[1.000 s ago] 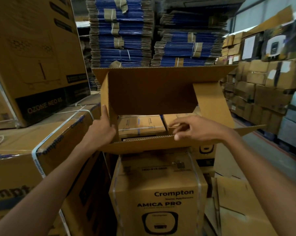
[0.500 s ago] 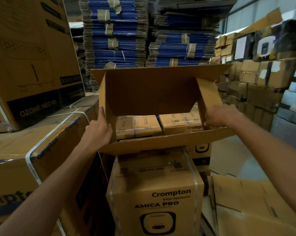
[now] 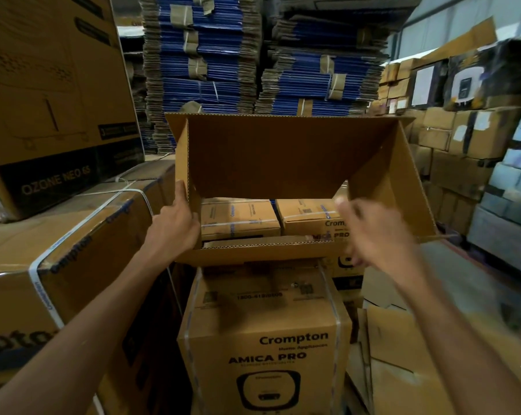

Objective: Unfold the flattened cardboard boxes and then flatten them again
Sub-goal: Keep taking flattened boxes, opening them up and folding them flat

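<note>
Brown cardboard box (image 3: 268, 163): opened into a squared tube and held up in the air just above a sealed carton; smaller cartons show through its open far end.
Progress: unfolding looks finished for this box, with the walls squared and the flaps splayed outward. Flattening it again is what seems left.
Board: matte corrugated sheet with fluted cut edges; stiff panels hinged on scored, dotted creases.
Left hand (image 3: 175, 223): grips the box's left wall, thumb up the outside, fingers curled round the near edge.
Right hand (image 3: 376, 238): blurred near the lower right corner; I cannot tell its finger pose or whether it touches the box.
Sealed carton (image 3: 265, 339): right below, printed "Crompton AMICA PRO", bound with pale straps.
Loose flat sheets (image 3: 403, 369): plain brown, lying at lower right.
Strapped carton (image 3: 58, 250): large, glossy-wrapped, at left.
Blue stacks (image 3: 205, 70): tall bundles of flattened boxes behind, ragged edges, banded with paper tape.
</note>
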A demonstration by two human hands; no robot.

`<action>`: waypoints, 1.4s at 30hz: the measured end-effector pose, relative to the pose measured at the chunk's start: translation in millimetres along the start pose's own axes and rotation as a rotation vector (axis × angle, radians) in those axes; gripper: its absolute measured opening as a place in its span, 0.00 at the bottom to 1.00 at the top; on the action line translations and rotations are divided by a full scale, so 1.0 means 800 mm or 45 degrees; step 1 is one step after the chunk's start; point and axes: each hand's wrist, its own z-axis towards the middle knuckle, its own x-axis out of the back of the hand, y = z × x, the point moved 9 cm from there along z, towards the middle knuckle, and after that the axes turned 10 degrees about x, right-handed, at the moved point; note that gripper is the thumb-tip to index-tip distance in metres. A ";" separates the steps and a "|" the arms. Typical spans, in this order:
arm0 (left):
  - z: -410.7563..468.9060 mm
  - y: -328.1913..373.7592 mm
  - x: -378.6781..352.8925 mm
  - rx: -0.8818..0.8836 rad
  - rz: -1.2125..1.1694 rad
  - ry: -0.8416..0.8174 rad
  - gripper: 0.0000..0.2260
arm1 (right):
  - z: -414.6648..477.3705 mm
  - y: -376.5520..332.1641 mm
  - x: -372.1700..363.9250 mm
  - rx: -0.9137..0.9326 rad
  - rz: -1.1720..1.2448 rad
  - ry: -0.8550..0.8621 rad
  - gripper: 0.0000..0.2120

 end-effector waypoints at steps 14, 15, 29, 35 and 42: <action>-0.054 0.065 0.008 -0.258 0.082 -0.267 0.26 | 0.054 -0.028 -0.046 -0.006 0.284 0.263 0.11; -0.061 0.078 0.005 -0.281 0.113 -0.346 0.25 | 0.064 -0.032 -0.037 0.003 0.272 0.268 0.11; -0.122 0.158 -0.061 -0.213 -0.195 -1.137 0.34 | 0.113 0.003 -0.061 -0.275 0.883 0.071 0.32; -0.154 0.080 -0.132 -0.486 0.341 -0.959 0.50 | 0.119 0.030 -0.051 -0.224 0.889 0.176 0.23; -0.099 0.099 -0.109 -0.369 -0.023 -0.217 0.14 | 0.089 0.011 -0.073 -0.143 1.352 0.292 0.18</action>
